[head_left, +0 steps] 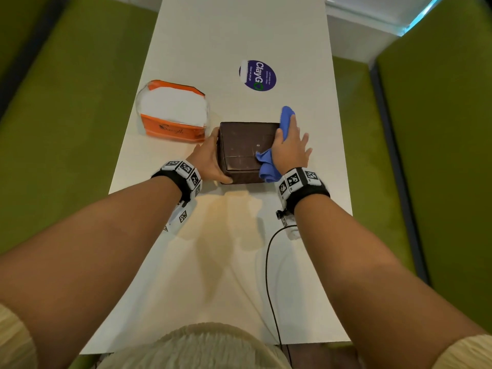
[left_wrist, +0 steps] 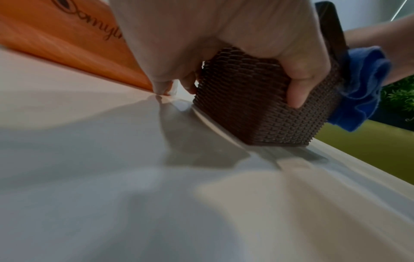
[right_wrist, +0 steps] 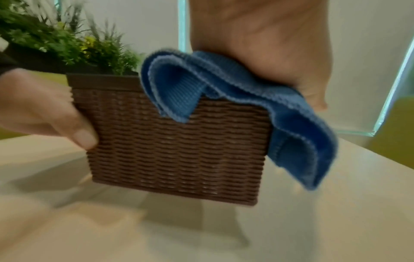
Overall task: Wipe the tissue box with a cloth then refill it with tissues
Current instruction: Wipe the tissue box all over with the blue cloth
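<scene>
A brown woven tissue box (head_left: 247,145) stands on the white table (head_left: 239,35), lid closed. My left hand (head_left: 211,157) grips its left side, thumb on the near face and fingers round the far corner. In the left wrist view the left thumb (left_wrist: 298,85) lies on the box (left_wrist: 257,109). My right hand (head_left: 291,147) presses a blue cloth (head_left: 286,118) flat against the box's right side, fingers spread and thumb on the lid. The cloth (right_wrist: 291,124) drapes over the box's (right_wrist: 174,156) top right edge in the right wrist view. An orange pack of white tissues (head_left: 173,113) lies just left of the box.
A purple round sticker (head_left: 259,75) is on the table beyond the box. A black cable (head_left: 269,262) runs from my right wrist to the near edge. Green benches (head_left: 66,129) flank the table on both sides. Plants (right_wrist: 67,40) and a glass panel (right_wrist: 392,88) stand farther off.
</scene>
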A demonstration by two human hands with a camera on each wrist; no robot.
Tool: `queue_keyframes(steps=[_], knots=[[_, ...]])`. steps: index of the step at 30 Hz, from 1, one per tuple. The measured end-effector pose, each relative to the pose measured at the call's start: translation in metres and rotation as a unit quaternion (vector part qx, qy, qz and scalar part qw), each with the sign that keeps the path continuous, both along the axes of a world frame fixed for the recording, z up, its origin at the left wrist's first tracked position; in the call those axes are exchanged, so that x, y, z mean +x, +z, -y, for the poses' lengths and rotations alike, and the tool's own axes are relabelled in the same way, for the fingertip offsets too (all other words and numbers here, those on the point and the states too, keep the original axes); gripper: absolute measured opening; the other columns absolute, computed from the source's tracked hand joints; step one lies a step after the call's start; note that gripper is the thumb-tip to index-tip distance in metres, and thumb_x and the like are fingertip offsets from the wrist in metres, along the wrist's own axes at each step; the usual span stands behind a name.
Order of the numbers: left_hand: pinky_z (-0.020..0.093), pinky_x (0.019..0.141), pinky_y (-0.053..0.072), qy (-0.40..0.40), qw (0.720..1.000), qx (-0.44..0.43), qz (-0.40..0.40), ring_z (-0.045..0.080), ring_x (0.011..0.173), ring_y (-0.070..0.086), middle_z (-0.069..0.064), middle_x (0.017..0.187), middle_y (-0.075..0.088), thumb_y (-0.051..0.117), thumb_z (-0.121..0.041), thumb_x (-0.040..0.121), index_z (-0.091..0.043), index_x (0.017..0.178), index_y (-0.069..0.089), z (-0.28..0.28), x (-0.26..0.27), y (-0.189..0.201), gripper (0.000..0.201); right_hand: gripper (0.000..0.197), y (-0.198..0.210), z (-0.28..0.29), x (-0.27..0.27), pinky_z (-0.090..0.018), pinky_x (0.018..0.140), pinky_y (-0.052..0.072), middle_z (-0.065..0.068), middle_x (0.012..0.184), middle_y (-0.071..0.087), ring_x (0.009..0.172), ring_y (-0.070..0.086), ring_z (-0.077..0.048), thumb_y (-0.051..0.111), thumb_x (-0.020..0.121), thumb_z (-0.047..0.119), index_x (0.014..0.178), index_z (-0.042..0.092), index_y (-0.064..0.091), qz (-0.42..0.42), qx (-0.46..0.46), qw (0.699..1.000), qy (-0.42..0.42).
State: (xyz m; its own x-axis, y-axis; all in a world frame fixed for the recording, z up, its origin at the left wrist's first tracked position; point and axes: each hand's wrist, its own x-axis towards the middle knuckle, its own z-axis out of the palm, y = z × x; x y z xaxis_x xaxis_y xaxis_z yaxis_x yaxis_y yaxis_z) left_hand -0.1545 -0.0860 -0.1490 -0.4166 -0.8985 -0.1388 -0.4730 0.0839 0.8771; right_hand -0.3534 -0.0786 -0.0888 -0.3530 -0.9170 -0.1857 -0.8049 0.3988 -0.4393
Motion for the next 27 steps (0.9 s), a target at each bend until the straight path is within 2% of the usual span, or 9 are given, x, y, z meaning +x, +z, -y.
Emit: queue_keyframes(steps=[5, 8, 11, 13, 15, 17, 19, 24, 27], knots=[[0.045, 0.106, 0.041, -0.008, 1.0, -0.007, 0.014, 0.023, 0.124, 0.049, 0.007, 0.135, 0.046, 0.086, -0.041, 0.038, -0.014, 0.142, 0.018, 0.002, 0.0, 0.006, 0.128, 0.054, -0.003, -0.012, 0.022, -0.046, 0.121, 0.007, -0.011, 0.162, 0.008, 0.15, 0.005, -0.03, 0.024, 0.103, 0.034, 0.153, 0.024, 0.009, -0.09, -0.015, 0.992, 0.083], [0.039, 0.104, 0.043, -0.012, 0.999, -0.009, 0.033, 0.023, 0.125, 0.047, 0.009, 0.138, 0.043, 0.086, -0.04, 0.039, -0.008, 0.142, 0.017, 0.005, -0.003, 0.008, 0.128, 0.051, -0.005, -0.025, 0.048, -0.043, 0.121, 0.002, -0.01, 0.162, 0.007, 0.15, 0.003, -0.027, 0.024, 0.103, 0.031, 0.153, 0.026, 0.013, -0.084, -0.026, 0.98, 0.177], [0.034, 0.1, 0.043, -0.022, 0.998, 0.03, 0.046, 0.017, 0.122, 0.045, 0.001, 0.134, 0.042, 0.084, -0.016, 0.049, -0.006, 0.143, 0.015, 0.007, -0.003, 0.009, 0.118, 0.049, -0.006, -0.031, 0.069, -0.042, 0.121, 0.003, -0.008, 0.162, 0.01, 0.15, 0.004, -0.025, 0.025, 0.103, 0.031, 0.152, 0.027, 0.018, -0.069, -0.042, 0.963, 0.255], [0.036, 0.104, 0.043, -0.025, 0.999, 0.025, 0.036, 0.017, 0.126, 0.044, 0.003, 0.137, 0.042, 0.08, -0.024, 0.046, -0.006, 0.142, 0.016, 0.008, -0.002, 0.004, 0.117, 0.049, -0.005, -0.027, 0.066, -0.042, 0.121, 0.004, -0.006, 0.162, 0.011, 0.15, 0.006, -0.024, 0.027, 0.103, 0.034, 0.151, 0.028, 0.019, -0.07, -0.046, 0.954, 0.286], [0.016, 0.1, 0.04, -0.021, 1.0, 0.0, 0.015, 0.013, 0.125, 0.041, 0.002, 0.139, 0.038, 0.08, -0.029, 0.043, -0.005, 0.141, 0.016, 0.008, -0.001, 0.003, 0.119, 0.05, -0.004, -0.018, 0.054, -0.043, 0.12, 0.005, -0.005, 0.162, 0.011, 0.15, 0.006, -0.024, 0.029, 0.102, 0.036, 0.151, 0.03, 0.019, -0.084, -0.04, 0.946, 0.311], [-0.001, 0.089, 0.036, -0.017, 1.0, -0.003, -0.026, 0.009, 0.119, 0.042, -0.003, 0.132, 0.036, 0.08, -0.033, 0.041, -0.005, 0.141, 0.018, 0.007, -0.002, 0.007, 0.121, 0.051, -0.004, -0.009, 0.041, -0.046, 0.12, 0.004, -0.004, 0.162, 0.011, 0.15, 0.006, -0.024, 0.029, 0.101, 0.038, 0.151, 0.032, 0.019, -0.088, -0.033, 0.949, 0.302], [-0.004, 0.088, 0.035, -0.015, 0.998, -0.001, -0.054, 0.01, 0.117, 0.045, -0.002, 0.131, 0.039, 0.082, -0.038, 0.04, -0.006, 0.14, 0.019, 0.007, -0.002, 0.006, 0.122, 0.051, -0.006, 0.0, 0.03, -0.047, 0.12, 0.006, -0.005, 0.162, 0.012, 0.15, 0.006, -0.024, 0.029, 0.101, 0.038, 0.151, 0.032, 0.018, -0.098, -0.033, 0.958, 0.266], [0.018, 0.1, 0.035, 0.001, 0.999, 0.013, -0.049, 0.011, 0.121, 0.044, -0.003, 0.131, 0.039, 0.084, -0.035, 0.039, -0.009, 0.142, 0.019, 0.009, -0.004, 0.004, 0.124, 0.053, -0.008, 0.013, 0.017, -0.049, 0.12, 0.01, -0.007, 0.161, 0.015, 0.149, 0.009, -0.027, 0.029, 0.1, 0.038, 0.152, 0.03, 0.017, -0.128, -0.039, 0.975, 0.179], [0.023, 0.103, 0.032, 0.005, 0.999, 0.017, -0.042, 0.01, 0.123, 0.04, -0.005, 0.133, 0.036, 0.092, -0.016, 0.045, -0.009, 0.143, 0.018, 0.01, -0.004, 0.001, 0.123, 0.053, -0.005, 0.017, 0.004, -0.051, 0.116, 0.022, -0.01, 0.158, 0.023, 0.145, 0.022, -0.032, 0.029, 0.101, 0.037, 0.152, 0.031, 0.015, -0.042, -0.028, 0.995, 0.09]])
